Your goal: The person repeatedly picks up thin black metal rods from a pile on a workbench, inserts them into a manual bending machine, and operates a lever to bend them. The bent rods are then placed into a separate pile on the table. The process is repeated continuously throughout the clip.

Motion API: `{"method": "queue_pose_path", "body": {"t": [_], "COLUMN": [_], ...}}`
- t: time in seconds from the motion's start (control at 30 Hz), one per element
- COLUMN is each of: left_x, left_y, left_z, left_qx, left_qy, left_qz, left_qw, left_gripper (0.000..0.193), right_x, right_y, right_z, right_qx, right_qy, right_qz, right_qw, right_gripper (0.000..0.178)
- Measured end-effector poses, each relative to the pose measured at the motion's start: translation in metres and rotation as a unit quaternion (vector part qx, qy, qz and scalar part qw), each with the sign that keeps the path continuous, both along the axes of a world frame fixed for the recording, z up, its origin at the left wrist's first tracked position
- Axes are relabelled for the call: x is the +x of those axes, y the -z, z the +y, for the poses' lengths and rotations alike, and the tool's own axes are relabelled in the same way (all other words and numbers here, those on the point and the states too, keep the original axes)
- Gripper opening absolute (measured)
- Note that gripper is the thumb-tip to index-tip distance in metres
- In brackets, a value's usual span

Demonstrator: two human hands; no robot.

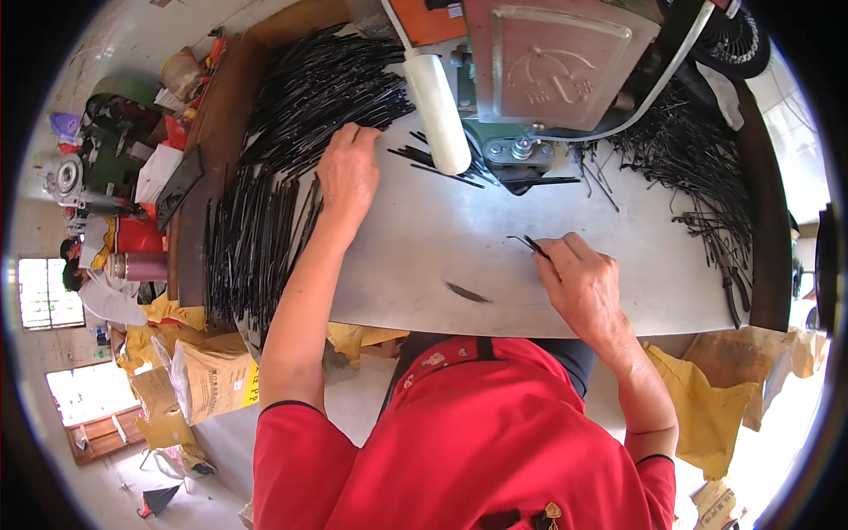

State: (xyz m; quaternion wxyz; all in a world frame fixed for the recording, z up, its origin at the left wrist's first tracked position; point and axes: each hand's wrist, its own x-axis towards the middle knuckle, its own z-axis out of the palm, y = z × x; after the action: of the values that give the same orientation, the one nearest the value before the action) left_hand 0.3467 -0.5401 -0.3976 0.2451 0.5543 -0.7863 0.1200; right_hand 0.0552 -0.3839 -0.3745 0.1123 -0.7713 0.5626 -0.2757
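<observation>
My left hand (pixel 349 172) rests at the right edge of a large pile of thin black rods (pixel 327 84). Its fingers are bent and close together, and whatever they hold is hidden. More black rods (pixel 252 247) lie side by side next to my left forearm. Over the metal tabletop (pixel 415 274), my right hand (pixel 579 283) pinches a thin dark piece with a bent tip (pixel 528 243). Ahead stands a press machine (pixel 556 71) with a small metal tool head (pixel 519 155). Several loose rods (pixel 433 161) lie beside that head.
A white cylindrical lamp (pixel 439 115) hangs over the table. Tangled black rods with bent ends (pixel 680 141) are heaped at the right, near dark-handled pliers (pixel 733 287). Wooden rims (pixel 767 194) border the table. A dark smudge (pixel 466 292) marks the near tabletop. Cartons (pixel 212 380) stand at lower left.
</observation>
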Motion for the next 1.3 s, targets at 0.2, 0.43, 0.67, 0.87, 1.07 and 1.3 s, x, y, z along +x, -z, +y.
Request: {"method": "queue_pose_path", "body": {"t": [0.2,0.43,0.67,0.87,1.07,1.3], "left_x": [0.002,0.005,0.006,0.008,-0.029,-0.113], "left_y": [-0.010,-0.013,-0.016,0.008,-0.031,-0.046], "left_z": [0.004,-0.002,-0.006,-0.010,-0.020,0.015], "left_qx": [0.111,0.134,0.146,0.019,-0.182,0.164], "left_qy": [-0.014,-0.003,0.002,0.024,0.132,0.206], "left_qz": [0.063,0.103,0.062,0.078,0.058,0.450], "left_qw": [0.992,0.986,0.987,0.996,0.973,0.854], "left_gripper": [0.018,0.016,0.015,0.013,0.015,0.007], "right_x": [-0.012,-0.008,-0.012,-0.016,-0.022,-0.001], "right_y": [0.001,-0.010,-0.008,-0.009,-0.017,-0.010], "right_z": [0.000,-0.004,-0.001,0.000,-0.017,-0.062], "right_qx": [0.100,0.182,0.230,0.260,0.309,0.284], "right_qy": [0.086,0.104,0.141,0.160,0.166,0.106], "right_qz": [-0.142,-0.201,-0.275,-0.335,-0.411,-0.555], "right_qw": [0.981,0.957,0.923,0.891,0.841,0.774], "right_gripper": [0.009,0.016,0.017,0.018,0.026,0.030]}}
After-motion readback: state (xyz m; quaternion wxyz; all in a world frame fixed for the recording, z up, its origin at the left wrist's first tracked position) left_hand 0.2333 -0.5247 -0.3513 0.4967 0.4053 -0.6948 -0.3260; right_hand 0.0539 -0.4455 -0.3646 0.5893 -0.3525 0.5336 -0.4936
